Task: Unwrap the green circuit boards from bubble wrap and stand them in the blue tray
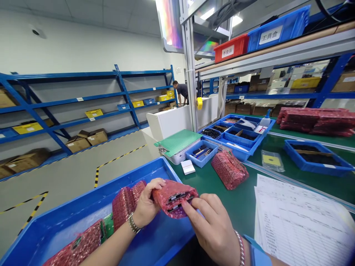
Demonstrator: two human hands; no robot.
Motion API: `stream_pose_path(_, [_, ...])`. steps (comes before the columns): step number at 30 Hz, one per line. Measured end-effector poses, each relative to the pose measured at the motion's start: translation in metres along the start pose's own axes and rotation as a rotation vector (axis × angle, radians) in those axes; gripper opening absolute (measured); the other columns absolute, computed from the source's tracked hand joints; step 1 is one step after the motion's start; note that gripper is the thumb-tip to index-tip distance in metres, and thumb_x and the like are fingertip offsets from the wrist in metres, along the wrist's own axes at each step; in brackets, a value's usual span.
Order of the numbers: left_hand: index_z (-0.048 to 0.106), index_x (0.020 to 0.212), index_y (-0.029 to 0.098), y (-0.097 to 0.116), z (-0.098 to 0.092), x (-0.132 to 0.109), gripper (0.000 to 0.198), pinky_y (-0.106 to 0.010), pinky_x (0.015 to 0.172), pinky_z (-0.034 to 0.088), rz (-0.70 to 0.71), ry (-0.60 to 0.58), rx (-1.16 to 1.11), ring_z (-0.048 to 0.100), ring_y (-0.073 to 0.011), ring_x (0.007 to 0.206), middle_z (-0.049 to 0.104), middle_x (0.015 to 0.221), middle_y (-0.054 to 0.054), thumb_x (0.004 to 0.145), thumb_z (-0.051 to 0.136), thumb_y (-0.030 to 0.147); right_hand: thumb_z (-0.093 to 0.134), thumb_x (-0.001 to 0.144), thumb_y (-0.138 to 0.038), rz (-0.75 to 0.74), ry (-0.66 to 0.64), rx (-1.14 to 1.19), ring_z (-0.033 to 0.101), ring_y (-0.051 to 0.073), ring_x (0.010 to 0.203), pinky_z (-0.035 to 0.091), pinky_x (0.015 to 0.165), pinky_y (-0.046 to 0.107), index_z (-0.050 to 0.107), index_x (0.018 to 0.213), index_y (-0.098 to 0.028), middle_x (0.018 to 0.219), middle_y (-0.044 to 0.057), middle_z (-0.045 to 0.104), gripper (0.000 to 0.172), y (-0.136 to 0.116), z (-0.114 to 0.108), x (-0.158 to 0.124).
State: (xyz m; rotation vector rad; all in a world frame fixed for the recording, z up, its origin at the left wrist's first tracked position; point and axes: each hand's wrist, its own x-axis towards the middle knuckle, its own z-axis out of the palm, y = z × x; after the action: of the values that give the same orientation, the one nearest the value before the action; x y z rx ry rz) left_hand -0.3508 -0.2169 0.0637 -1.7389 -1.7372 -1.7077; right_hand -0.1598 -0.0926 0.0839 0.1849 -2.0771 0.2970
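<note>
My left hand (149, 201) is closed around a red bubble-wrap bag (173, 188), holding it over a blue tray. Its near end gapes, and dark-edged circuit boards (177, 197) show inside. My right hand (212, 225) has its index finger stretched out, the tip touching the boards at the bag's mouth; the other fingers are bent and apart, and the thumb is hidden. More red bubble-wrap packages (122, 208) lie in the blue tray (66, 207), with green board edges sticking out of some. Another wrapped package (229, 170) rests on the green bench.
Printed sheets (299, 225) lie at right. Beyond my hands are a small blue tool tray (203, 158), white cards (188, 167), a green clipboard (179, 142) and a divided parts tray (251, 149). Stacked red packages (318, 120) sit far right. A person (181, 90) bends in the background.
</note>
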Motion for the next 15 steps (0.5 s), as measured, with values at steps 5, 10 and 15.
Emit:
stream_pose_path(5, [0.051,0.095,0.025,-0.0028,-0.0030,0.0005,0.041,-0.038,0.086,0.045,0.052,-0.003,0.027,0.056,-0.0196,0.093,0.059,0.091,-0.003,0.062,0.072,0.011,0.049,0.081,-0.006,-0.011,0.024,0.024,0.047,0.021,0.081,0.040,0.066,0.035,0.058,0.107,-0.007,0.089,0.011,0.061,0.027,-0.0021,0.0000,-0.0001])
stream_pose_path(10, [0.050,0.095,0.024,-0.0016,-0.0018,0.0022,0.039,-0.037,0.084,0.047,0.078,-0.014,0.032,0.057,-0.0196,0.093,0.059,0.092,-0.004,0.063,0.071,0.012,0.051,0.080,-0.005,0.000,0.024,0.039,0.046,0.020,0.080,0.039,0.066,0.035,0.058,0.106,-0.007,0.088,0.011,0.061,0.027,-0.0025,0.0006,0.0001])
stream_pose_path(15, [0.050,0.095,0.023,0.0000,-0.0002,0.0012,0.037,-0.038,0.085,0.047,0.074,-0.025,0.019,0.057,-0.0195,0.093,0.059,0.092,-0.004,0.065,0.070,0.013,0.053,0.079,-0.005,0.018,0.026,0.079,0.046,0.020,0.081,0.038,0.067,0.035,0.056,0.106,-0.007,0.090,0.010,0.061,0.027,-0.0016,0.0022,-0.0004])
